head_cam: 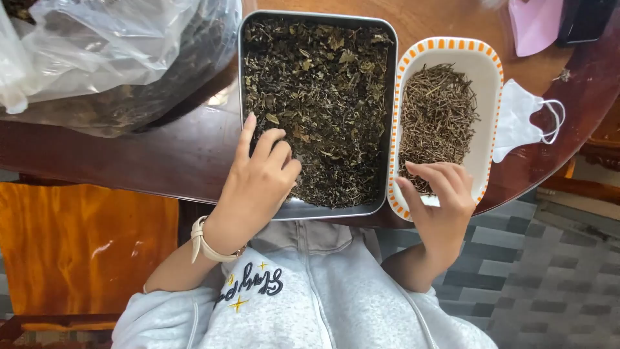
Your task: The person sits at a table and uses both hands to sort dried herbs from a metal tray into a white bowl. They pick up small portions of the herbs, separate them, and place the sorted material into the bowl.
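Matt metal tray, glossy wooden table

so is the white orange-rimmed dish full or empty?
Partly full: dried stems cover most of the white dish, with bare bottom by the right hand.

Left hand covers the near-left corner of the rectangular metal tray of dried dark leaves; fingertips sink into the leaves, so can't tell if anything's pinched. Right hand hides the near end of the white oblong dish with orange-striped rim holding thin dry stems; whatever sits btwn its fingers is too small to make out. Clear crumpled plastic bag of dark leaves cut off at top & left edges. Pink flat object & dark object cut by top edge, blurred, unidentifiable. White face mask partly tucked under the dish. Both forearms vanish into grey sleeves.
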